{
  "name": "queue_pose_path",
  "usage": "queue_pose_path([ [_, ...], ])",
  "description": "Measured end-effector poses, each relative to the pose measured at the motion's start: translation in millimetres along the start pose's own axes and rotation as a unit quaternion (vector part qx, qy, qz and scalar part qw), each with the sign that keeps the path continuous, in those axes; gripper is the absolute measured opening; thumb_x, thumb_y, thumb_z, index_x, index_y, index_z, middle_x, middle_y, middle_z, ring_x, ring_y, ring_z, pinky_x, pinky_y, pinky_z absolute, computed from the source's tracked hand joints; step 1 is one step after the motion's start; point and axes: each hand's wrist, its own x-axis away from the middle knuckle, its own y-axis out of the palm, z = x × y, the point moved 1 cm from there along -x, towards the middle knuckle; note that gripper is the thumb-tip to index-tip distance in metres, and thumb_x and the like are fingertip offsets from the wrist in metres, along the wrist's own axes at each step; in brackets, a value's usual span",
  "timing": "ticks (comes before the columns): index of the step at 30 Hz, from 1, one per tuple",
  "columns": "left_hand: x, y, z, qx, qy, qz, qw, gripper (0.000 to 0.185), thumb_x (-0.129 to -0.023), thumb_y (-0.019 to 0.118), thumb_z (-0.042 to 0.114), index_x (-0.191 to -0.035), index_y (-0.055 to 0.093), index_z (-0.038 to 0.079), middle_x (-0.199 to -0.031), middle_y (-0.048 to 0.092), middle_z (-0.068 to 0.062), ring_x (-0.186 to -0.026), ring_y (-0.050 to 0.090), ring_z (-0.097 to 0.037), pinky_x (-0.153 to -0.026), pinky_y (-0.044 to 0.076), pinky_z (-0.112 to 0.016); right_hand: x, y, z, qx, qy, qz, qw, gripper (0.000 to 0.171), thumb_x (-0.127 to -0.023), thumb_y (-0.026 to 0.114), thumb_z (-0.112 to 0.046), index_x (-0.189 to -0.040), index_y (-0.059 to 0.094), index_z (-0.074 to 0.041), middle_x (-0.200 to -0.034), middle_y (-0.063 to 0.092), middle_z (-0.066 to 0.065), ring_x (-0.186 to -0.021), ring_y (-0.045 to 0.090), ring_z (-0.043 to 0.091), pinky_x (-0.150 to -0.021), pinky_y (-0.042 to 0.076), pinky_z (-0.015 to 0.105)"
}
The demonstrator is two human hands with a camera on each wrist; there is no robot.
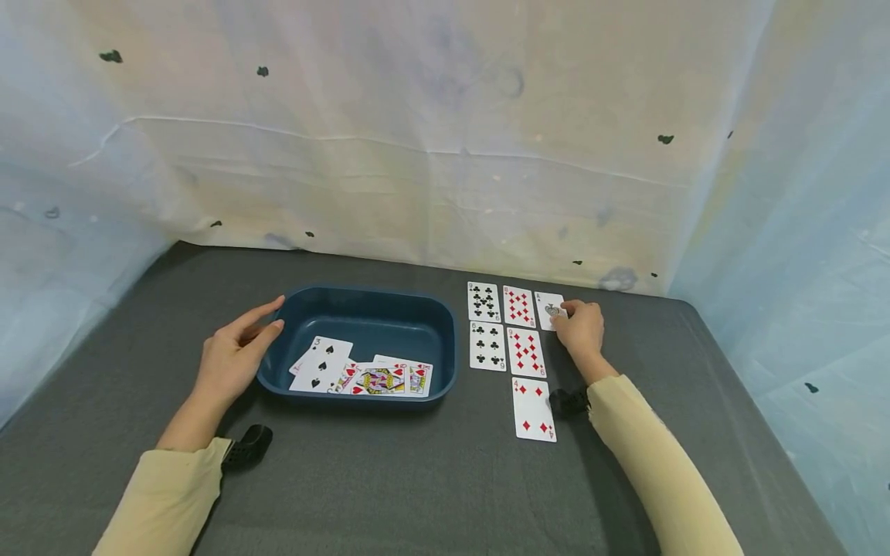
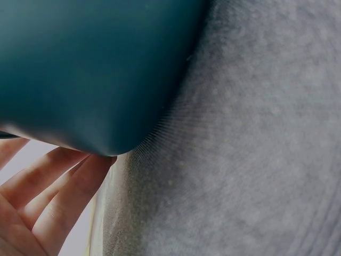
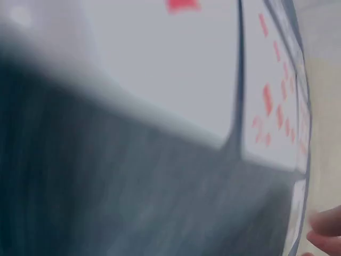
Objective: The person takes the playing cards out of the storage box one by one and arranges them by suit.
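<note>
The four of diamonds [image 1: 534, 409] lay nearest, in from the bench's [image 1: 389, 479] right edge. Left of it, the blue tray [image 1: 378, 332] held loose cards [image 1: 361, 376]; the left hand [image 1: 232, 351], fingers loosely extended, touched its left rim. Toward the bench's far right corner, the right hand [image 1: 582, 328] had fingers on a spade card [image 1: 547, 309], though whether pinching I couldn't tell.

Dark grey tabletop [image 1: 389, 486] beneath a blue tray [image 1: 382, 333] and several face-up playing cards [image 1: 525, 353]
</note>
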Motion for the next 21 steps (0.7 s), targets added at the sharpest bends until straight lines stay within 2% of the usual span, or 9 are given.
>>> queue_pose_path([
  [4, 0.5, -0.2, -0.8, 0.002, 0.001, 0.000, 1.0000, 0.046, -0.099, 0.048, 0.042, -0.143, 0.048, 0.028, -0.115, 0.067, -0.022, -0.076, 0.049, -0.018, -0.059, 0.034, -0.029, 5, 2, -13, -0.063, 0.002, 0.020, 0.998, 0.036, -0.094, 0.057, -0.020, -0.122, 0.061, 0.003, -0.117, 0.050, 0.024, -0.102, 0.047, 0.034, -0.088, 0.037, 0.049],
  [7, 0.8, -0.4, -0.6, 0.002, 0.001, 0.001, 1.0000, 0.046, -0.099, 0.048, 0.042, -0.143, 0.047, 0.028, -0.116, 0.067, -0.022, -0.077, 0.050, -0.019, -0.059, 0.034, -0.030, 12, 4, -29, -0.107, -0.012, 0.024, 0.994, 0.035, -0.095, 0.058, -0.022, -0.121, 0.062, 0.001, -0.120, 0.050, 0.022, -0.102, 0.049, 0.033, -0.085, 0.040, 0.046],
  [15, 1.2, -0.8, 1.2, 0.000, 0.006, 0.006, 1.0000, 0.046, -0.099, 0.049, 0.041, -0.142, 0.049, 0.026, -0.114, 0.067, -0.022, -0.073, 0.049, -0.019, -0.058, 0.034, -0.030, 38, 8, -74, -0.179, -0.086, -0.014, 0.980, 0.034, -0.093, 0.062, -0.022, -0.121, 0.063, -0.002, -0.120, 0.052, 0.019, -0.106, 0.052, 0.032, -0.086, 0.040, 0.044],
  [21, 0.5, 0.2, 1.0, 0.000, 0.006, 0.004, 1.0000, 0.046, -0.100, 0.048, 0.041, -0.143, 0.048, 0.026, -0.114, 0.067, -0.023, -0.075, 0.050, -0.021, -0.058, 0.034, -0.030, 56, 10, -103, -0.215, -0.117, -0.041, 0.969, 0.031, -0.093, 0.063, -0.021, -0.118, 0.065, -0.004, -0.119, 0.054, 0.017, -0.104, 0.055, 0.032, -0.084, 0.043, 0.041],
])
